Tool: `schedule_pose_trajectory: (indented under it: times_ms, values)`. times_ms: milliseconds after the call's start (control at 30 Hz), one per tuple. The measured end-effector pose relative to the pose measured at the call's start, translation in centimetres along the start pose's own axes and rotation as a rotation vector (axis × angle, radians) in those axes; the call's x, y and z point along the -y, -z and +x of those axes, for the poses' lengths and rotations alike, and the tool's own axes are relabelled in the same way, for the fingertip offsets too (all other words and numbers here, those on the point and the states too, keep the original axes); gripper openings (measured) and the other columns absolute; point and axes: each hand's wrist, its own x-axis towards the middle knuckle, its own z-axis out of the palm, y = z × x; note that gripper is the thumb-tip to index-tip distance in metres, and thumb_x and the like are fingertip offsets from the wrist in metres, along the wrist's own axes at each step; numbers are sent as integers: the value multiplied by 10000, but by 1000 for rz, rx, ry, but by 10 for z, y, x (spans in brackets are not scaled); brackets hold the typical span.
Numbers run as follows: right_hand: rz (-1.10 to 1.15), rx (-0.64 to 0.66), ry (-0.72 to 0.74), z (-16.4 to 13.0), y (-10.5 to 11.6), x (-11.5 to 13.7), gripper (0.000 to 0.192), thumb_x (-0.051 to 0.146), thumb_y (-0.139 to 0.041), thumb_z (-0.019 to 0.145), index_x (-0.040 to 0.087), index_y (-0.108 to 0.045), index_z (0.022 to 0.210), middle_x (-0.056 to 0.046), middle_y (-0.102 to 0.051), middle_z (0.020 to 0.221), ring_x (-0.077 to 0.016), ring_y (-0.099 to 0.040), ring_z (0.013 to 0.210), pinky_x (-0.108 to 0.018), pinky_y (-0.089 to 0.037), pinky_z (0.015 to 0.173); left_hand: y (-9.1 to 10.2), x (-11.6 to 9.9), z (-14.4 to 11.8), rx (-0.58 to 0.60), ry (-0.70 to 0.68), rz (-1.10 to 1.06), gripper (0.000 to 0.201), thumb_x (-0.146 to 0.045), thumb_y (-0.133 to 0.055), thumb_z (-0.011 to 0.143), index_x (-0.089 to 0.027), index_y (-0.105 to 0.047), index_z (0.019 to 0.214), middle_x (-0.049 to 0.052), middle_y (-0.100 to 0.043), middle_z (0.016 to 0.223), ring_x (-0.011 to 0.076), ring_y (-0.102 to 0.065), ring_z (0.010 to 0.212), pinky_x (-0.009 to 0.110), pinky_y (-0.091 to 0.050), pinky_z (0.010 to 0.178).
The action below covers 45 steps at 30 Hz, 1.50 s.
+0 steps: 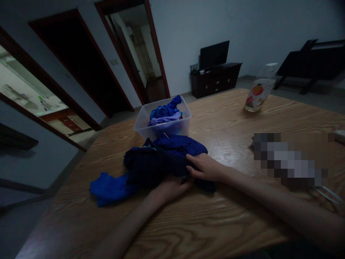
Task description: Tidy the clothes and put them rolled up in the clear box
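Note:
A crumpled dark navy garment (145, 163) lies on the wooden table in front of me. My left hand (172, 187) is at its near edge, closed on the cloth, with the fingers partly hidden beneath it. From the right, my right hand (206, 166) grips the same garment, close to the left fingertips. Behind the navy cloth is a bunched royal-blue garment (185, 144) with a small white strip on it. A brighter blue piece of clothing (110, 189) sticks out at the left, partly covered by the navy one.
A clear plastic bin (140, 126) holding blue and lilac clothes (167, 117) stands just behind the pile. Toward the table's far right is a bottle (258, 90) with a white cap. A pixelated object (291, 158) and a white cable (327, 194) lie at the right.

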Motion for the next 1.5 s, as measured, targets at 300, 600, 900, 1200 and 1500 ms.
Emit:
schedule_pose_trajectory:
  times_ms: [300,600,900,1200,1500]
  values:
    - [-4,14,-14,-1,0,0,213,378,-466,1061,181,-547,1071,-51,-686,786,-184,-581,617,-297,-236,602,1,0,1,-4,-13,-16,503,-521,-563,1002,-252,-630,1421,80,-686,1408,304,-536,1438,453,-386,1267]
    - [64,12,-6,2,0,-7,470,566,-435,1104,176,-612,910,-50,-657,757,-176,-560,644,-283,-266,611,5,-7,-2,13,-25,-2,491,-516,-533,1024,-253,-632,1426,77,-688,1405,293,-547,1430,445,-397,1252]
    - [341,-205,-55,6,17,-13,585,546,-365,1111,189,-487,665,24,-455,589,-123,-400,547,-286,-267,590,4,-5,-1,-13,-85,30,520,-535,-391,1081,-209,-710,1331,97,-758,1261,273,-699,1203,393,-504,1120]
    - [172,-161,-63,6,14,-29,521,457,-388,1123,177,-566,721,-8,-571,647,-136,-459,565,-291,-270,601,-2,3,-5,-21,-249,106,611,-357,-314,1104,-186,-705,666,55,-708,629,152,-667,559,272,-474,602]
    - [-108,-48,13,4,-1,-33,396,303,-459,1100,167,-683,804,-55,-685,718,-149,-528,593,-309,-242,611,69,-86,-31,-281,-616,-122,379,-522,-504,1057,-216,-702,953,2,-700,670,128,-656,619,264,-520,692]
